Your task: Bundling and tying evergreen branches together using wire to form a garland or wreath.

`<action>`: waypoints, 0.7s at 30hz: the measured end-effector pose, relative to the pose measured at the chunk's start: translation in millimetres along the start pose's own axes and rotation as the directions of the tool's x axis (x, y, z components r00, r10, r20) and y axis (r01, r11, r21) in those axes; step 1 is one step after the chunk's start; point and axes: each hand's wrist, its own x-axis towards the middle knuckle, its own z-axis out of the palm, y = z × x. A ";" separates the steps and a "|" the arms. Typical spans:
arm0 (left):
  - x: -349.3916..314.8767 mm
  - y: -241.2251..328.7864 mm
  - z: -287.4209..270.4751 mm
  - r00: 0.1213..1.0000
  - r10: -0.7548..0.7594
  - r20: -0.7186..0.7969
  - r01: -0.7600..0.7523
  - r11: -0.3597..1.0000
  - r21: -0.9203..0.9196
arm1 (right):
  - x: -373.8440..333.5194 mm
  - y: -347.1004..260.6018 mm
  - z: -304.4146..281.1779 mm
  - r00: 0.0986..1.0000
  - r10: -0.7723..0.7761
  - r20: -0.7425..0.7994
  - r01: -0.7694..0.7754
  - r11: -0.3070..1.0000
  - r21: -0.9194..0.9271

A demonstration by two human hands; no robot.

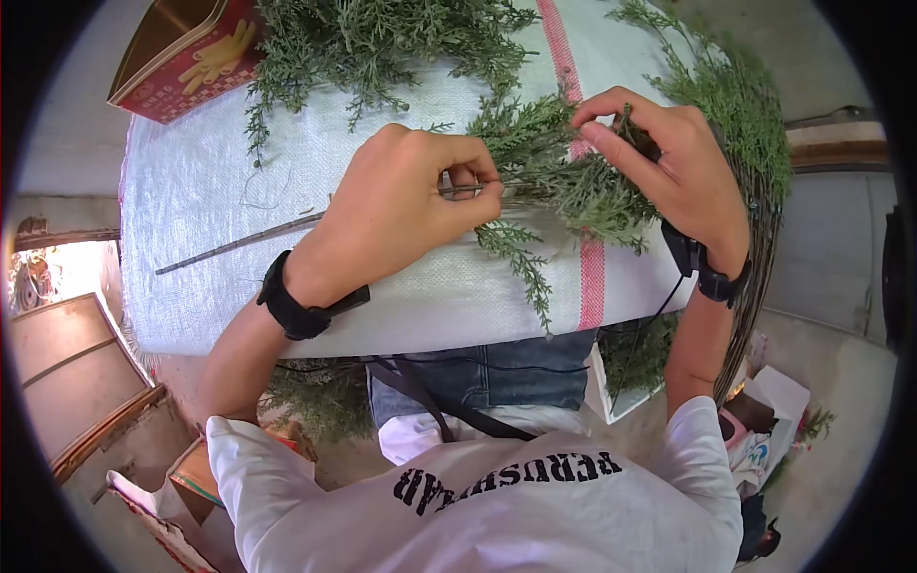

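Observation:
My left hand (411, 181) pinches the thin brown stem (239, 234) of a leafy evergreen branch, whose bare end points to the left over the white woven sheet (210, 296). The branch's green sprigs (602, 196) spread out to the right of that hand. My right hand (659, 153) is curled at the leafy part, thumb and forefinger close together near a sprig; what lies between those fingertips is too small to make out. One sprig (521, 263) hangs down below the stem, toward the sheet's near edge.
A heap of evergreen sprigs (373, 48) lies at the far side, beside a red and gold box (191, 62). Along the right edge stands a bundle of long-stemmed greenery (745, 124). More greenery and a white box (621, 387) are below the sheet's near edge.

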 end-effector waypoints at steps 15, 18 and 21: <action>-3.9 -1.8 -2.9 1.000 -0.002 0.011 0.002 0.998 0.059 | -25.5 31.7 -21.5 0.759 0.176 -0.627 0.013 0.958 0.285; -5.8 -3.4 -7.6 0.998 -0.036 0.042 0.034 0.998 0.052 | -18.4 41.7 -38.5 0.526 0.280 -0.803 0.002 0.944 0.331; -6.2 0.4 -9.8 0.997 -0.046 0.069 0.042 0.998 0.051 | -28.8 65.4 -61.5 0.498 0.414 -0.762 -0.089 0.899 0.430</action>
